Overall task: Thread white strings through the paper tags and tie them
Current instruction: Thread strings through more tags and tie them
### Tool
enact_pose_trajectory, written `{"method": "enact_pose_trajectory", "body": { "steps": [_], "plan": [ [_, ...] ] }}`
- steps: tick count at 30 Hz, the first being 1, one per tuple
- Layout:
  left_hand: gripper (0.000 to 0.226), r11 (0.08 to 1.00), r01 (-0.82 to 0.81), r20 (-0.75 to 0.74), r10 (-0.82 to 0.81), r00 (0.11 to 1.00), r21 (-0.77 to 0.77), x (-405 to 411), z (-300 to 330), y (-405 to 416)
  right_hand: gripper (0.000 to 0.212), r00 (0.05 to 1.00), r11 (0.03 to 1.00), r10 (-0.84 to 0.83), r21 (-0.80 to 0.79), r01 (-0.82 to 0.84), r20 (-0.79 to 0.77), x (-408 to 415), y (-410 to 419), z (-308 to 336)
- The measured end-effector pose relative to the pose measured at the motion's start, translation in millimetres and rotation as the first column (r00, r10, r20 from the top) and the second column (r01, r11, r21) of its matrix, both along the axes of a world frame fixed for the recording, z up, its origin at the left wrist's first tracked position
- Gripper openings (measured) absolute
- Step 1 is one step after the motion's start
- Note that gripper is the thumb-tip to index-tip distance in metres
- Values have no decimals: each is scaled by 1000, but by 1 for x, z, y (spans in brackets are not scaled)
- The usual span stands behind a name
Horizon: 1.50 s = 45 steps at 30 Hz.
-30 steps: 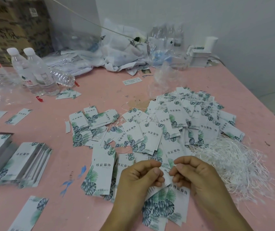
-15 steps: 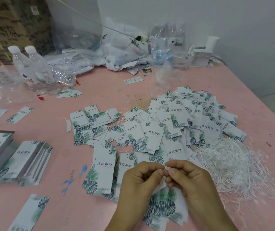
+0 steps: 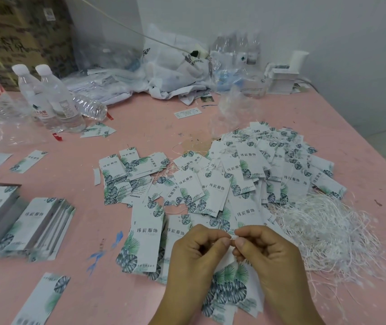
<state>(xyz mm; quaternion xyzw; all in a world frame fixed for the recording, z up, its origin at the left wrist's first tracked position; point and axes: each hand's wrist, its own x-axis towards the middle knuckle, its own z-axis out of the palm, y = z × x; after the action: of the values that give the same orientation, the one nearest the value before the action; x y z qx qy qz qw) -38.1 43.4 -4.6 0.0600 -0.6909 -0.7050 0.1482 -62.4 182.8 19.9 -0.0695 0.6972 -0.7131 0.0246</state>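
Closing in now, the two hands have drawn together from the small gap they kept a second ago: the left hand and the right hand meet thumb to thumb, fingers curled, both pinching a short bit of white string that shows only as a pale fleck between the fingertips. Below the palms hangs the tag being worked, leaf print downward, its top hidden behind the knuckles, so whether the string already runs through its hole cannot be told. Judging by that tight double pinch, the person is on the threading or the first twist of the knot. Just to the right of the right hand lies the loose heap of white strings; beyond both hands spreads the pile of tags, many trailing string.
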Motion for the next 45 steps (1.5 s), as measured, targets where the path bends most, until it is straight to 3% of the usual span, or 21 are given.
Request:
{"method": "enact_pose_trajectory", "body": {
  "steps": [13,20,27,31,35,40,43,45],
  "plan": [
    [21,999,21,46,-23,999,40,1,-3,0,23,998,994,3,107,5,-66,1,2,-6],
    [31,945,137,52,-159,986,297,2,8,-1,17,972,970,210,-148,-193,106,-7,9,7],
    [32,930,184,9,-197,980,319,3,12,-1,28,944,941,286,-235,-245,162,-11,13,5],
    [26,931,206,-15,-212,977,302,4,15,-3,18,956,955,261,-184,-234,137,-10,11,4],
    [26,963,128,51,-144,988,236,4,13,-4,12,984,983,164,-97,-157,67,-6,7,4],
    [9,953,176,8,-183,983,245,5,17,-2,18,992,991,126,-49,-125,19,-2,6,10],
    [17,950,186,-3,-191,981,251,4,16,-6,17,999,999,36,-30,-35,15,-6,10,9],
    [30,928,221,-13,-228,974,300,2,14,-10,30,999,1000,-16,-19,17,44,-11,11,7]
  ]
}}
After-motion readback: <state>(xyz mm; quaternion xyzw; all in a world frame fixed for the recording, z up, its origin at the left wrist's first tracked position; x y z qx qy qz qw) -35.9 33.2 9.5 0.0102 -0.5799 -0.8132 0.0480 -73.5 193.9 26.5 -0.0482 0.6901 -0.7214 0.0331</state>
